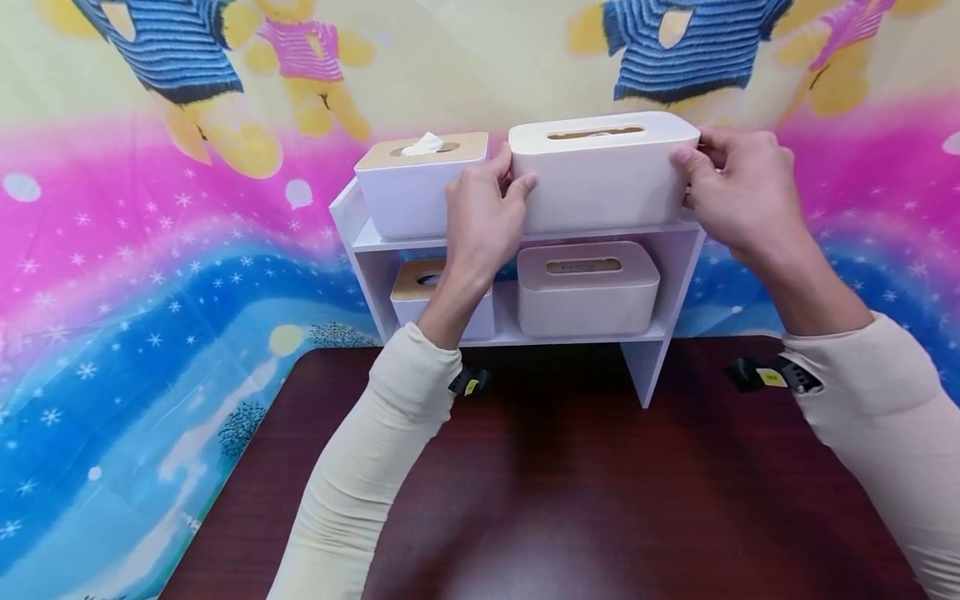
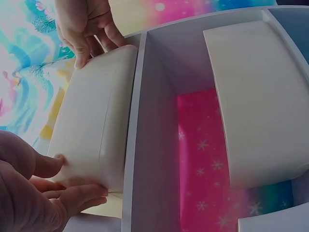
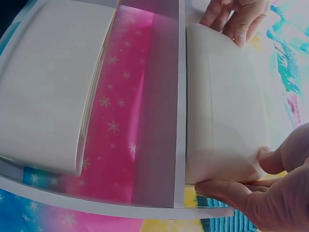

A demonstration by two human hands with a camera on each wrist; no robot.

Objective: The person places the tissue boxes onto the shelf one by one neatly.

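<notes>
A cream tissue box (image 1: 600, 187) with a slot in its lid stands on the upper right of a white two-tier shelf (image 1: 678, 287). My left hand (image 1: 486, 217) grips its left end, thumb on the front face. At the opposite end my right hand (image 1: 742, 187) holds it between thumb and fingers. In the left wrist view the same tissue box (image 2: 91, 116) lies against the shelf board with both hands at its ends. Beside my left hand stands a white tissue box with a wooden lid (image 1: 408, 196), a tissue poking out.
On the lower tier are a second cream tissue box (image 1: 588, 292) and another wooden-lidded box (image 1: 408, 292), partly behind my left wrist. The shelf stands at the back of a dark red-brown table (image 1: 562, 483). A patterned cloth (image 1: 150, 333) hangs behind.
</notes>
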